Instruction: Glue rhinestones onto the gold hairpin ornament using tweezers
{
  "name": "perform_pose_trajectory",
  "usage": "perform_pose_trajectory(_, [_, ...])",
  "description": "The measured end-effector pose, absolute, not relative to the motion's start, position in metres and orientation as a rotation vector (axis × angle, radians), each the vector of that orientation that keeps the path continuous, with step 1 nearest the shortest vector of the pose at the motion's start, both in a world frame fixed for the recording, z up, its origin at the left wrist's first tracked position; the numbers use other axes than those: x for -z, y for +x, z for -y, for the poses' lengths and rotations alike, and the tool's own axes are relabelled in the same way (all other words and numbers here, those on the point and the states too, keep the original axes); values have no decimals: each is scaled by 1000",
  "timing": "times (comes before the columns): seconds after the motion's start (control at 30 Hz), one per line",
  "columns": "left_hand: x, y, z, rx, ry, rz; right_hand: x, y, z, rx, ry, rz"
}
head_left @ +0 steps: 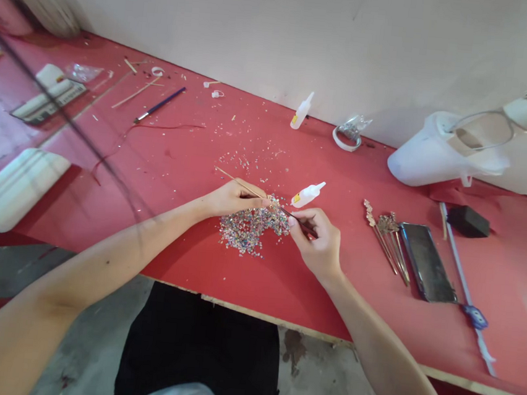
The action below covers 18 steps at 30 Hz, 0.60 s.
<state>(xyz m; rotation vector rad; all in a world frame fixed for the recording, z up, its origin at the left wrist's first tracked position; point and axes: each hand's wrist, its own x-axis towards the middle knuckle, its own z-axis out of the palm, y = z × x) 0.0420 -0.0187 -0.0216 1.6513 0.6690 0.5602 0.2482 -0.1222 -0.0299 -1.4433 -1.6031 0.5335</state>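
My left hand (235, 198) is closed on a thin gold hairpin stick (229, 174) whose bare end points up and left. My right hand (318, 239) pinches a slim dark tool (305, 227), its tip meeting the head of the stick between my hands. Beneath them, a pile of small glittering multicoloured pieces (246, 230) lies on the red table (254, 290). A small white bottle with a yellow label (307, 194) lies just above my right hand. The detail where the tool touches the stick is too small to make out.
Several decorated hairpins (387, 240) and a dark phone (428, 263) lie right of my right hand. Farther back are another bottle (301, 111), a tape roll (346, 139) and a white jug (435, 155). A brush (160, 105) lies left; a white device (17, 189) stands at far left.
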Motion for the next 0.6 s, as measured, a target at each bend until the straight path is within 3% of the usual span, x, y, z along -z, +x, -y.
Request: perform_pose_trajectory(0.6, [22,42,19,-571,1660,-681,27,244,122,-550,-1453,1586])
